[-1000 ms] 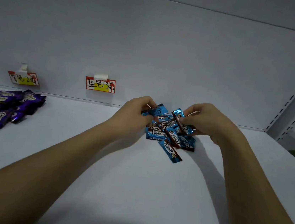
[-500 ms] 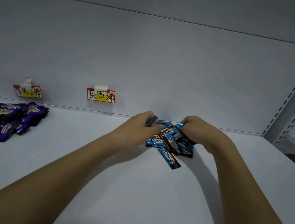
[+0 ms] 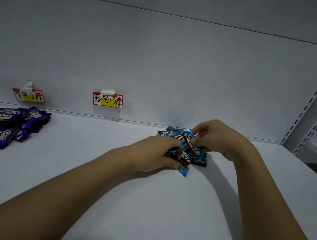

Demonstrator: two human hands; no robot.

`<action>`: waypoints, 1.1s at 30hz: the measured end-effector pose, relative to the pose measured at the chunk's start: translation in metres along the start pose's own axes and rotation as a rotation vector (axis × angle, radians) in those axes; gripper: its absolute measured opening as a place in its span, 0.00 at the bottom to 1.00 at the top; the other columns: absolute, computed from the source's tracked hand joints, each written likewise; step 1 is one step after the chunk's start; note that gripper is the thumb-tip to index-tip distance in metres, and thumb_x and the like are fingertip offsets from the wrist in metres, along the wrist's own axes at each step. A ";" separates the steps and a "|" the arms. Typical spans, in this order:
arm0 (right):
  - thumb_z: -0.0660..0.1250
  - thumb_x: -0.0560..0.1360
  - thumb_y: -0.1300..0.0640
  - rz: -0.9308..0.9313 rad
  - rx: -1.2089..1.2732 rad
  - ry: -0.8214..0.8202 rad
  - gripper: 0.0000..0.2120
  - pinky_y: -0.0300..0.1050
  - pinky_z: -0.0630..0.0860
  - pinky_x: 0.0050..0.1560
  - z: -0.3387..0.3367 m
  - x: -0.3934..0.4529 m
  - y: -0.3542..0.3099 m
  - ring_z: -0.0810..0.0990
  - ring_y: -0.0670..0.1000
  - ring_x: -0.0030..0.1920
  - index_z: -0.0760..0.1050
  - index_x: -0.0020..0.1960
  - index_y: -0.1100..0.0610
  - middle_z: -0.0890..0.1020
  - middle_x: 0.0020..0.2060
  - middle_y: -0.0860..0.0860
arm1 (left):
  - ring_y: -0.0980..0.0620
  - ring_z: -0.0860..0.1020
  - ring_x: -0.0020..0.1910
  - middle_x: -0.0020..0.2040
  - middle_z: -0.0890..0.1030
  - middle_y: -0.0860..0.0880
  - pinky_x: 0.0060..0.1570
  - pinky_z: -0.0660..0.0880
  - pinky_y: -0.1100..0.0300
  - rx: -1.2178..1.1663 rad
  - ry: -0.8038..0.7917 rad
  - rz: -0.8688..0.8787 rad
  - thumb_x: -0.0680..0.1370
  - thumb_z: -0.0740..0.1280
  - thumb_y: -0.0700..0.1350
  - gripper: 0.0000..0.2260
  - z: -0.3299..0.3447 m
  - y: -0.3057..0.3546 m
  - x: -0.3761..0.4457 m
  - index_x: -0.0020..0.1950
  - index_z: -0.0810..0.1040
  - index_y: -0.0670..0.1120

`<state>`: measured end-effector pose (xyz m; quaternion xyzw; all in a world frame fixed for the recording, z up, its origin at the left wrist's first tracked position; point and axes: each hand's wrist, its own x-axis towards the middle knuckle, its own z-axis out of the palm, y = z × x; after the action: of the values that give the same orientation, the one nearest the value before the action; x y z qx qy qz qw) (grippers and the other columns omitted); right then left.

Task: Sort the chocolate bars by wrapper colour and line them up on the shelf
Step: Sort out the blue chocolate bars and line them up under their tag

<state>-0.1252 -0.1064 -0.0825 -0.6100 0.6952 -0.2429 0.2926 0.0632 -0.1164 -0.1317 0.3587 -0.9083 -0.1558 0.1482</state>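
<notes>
White shelf (image 3: 67, 168); both hands' grip gathers blue bars (image 3: 193, 154).

Two little price tags were stuck on the pale back wall: one (image 3: 28, 95) at far left, another (image 3: 107, 99) left of centre, both red-bordered with yellow patches and handwriting. A slotted metal upright (image 3: 316, 95) ran diagonally down the right edge.

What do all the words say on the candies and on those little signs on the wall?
"Choco": on the purple bars, in white letters.
"Choco": on the blue bars under both hands; some show only part of the word.
"蓝色" plus more characters I cannot make out: handwritten on the middle tag, beside a red arrow.
Left tag: handwritten, too blurred to read.
Small print on the wrappers: too small to read.
</notes>
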 end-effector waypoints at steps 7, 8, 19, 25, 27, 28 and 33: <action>0.76 0.70 0.62 0.011 0.022 -0.021 0.04 0.47 0.82 0.48 0.005 -0.003 -0.003 0.83 0.53 0.44 0.82 0.43 0.57 0.84 0.42 0.54 | 0.65 0.72 0.30 0.38 0.76 0.55 0.32 0.66 0.71 -0.536 0.308 -0.072 0.82 0.61 0.44 0.04 -0.041 -0.003 -0.010 0.52 0.75 0.47; 0.76 0.70 0.62 0.002 -0.005 -0.024 0.04 0.48 0.82 0.50 0.007 -0.004 -0.004 0.82 0.52 0.43 0.82 0.43 0.57 0.84 0.40 0.52 | 0.63 0.70 0.28 0.35 0.75 0.54 0.29 0.64 0.69 -0.601 0.324 -0.132 0.83 0.59 0.44 0.06 -0.046 -0.006 -0.012 0.53 0.75 0.46; 0.77 0.69 0.56 -0.055 -0.360 0.003 0.08 0.40 0.73 0.41 0.027 -0.004 -0.013 0.80 0.52 0.50 0.79 0.44 0.51 0.82 0.50 0.51 | 0.54 0.59 0.28 0.31 0.62 0.51 0.27 0.57 0.62 -0.950 0.249 -0.574 0.82 0.50 0.59 0.26 -0.050 -0.044 -0.015 0.53 0.81 0.43; 0.75 0.71 0.58 -0.045 -0.354 0.001 0.13 0.41 0.72 0.41 0.030 -0.002 -0.012 0.80 0.55 0.52 0.81 0.54 0.60 0.82 0.53 0.56 | 0.54 0.60 0.28 0.37 0.65 0.49 0.27 0.59 0.63 -0.741 0.141 -0.555 0.82 0.58 0.51 0.15 -0.046 -0.037 -0.016 0.54 0.80 0.45; 0.73 0.72 0.59 -0.044 -0.341 0.002 0.12 0.42 0.72 0.43 0.029 -0.001 -0.012 0.80 0.55 0.50 0.82 0.55 0.61 0.82 0.53 0.55 | 0.55 0.62 0.28 0.37 0.67 0.49 0.26 0.60 0.64 -0.674 0.078 -0.508 0.82 0.59 0.53 0.14 -0.043 -0.033 -0.017 0.52 0.79 0.45; 0.73 0.73 0.59 -0.049 -0.339 0.000 0.11 0.41 0.72 0.42 0.030 -0.001 -0.012 0.79 0.53 0.48 0.82 0.55 0.60 0.82 0.53 0.54 | 0.56 0.63 0.27 0.36 0.68 0.50 0.25 0.59 0.65 -0.657 0.052 -0.474 0.82 0.60 0.52 0.13 -0.041 -0.032 -0.017 0.49 0.78 0.44; 0.71 0.74 0.58 -0.072 -0.349 0.006 0.08 0.38 0.69 0.35 0.030 0.000 -0.011 0.76 0.51 0.45 0.83 0.54 0.57 0.81 0.49 0.53 | 0.56 0.64 0.26 0.30 0.69 0.52 0.26 0.63 0.65 -0.522 -0.058 -0.397 0.83 0.58 0.54 0.16 -0.034 -0.025 -0.016 0.44 0.77 0.46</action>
<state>-0.0965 -0.1069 -0.0961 -0.6752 0.7055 -0.1304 0.1714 0.1024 -0.1281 -0.1131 0.4739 -0.7540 -0.4196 0.1759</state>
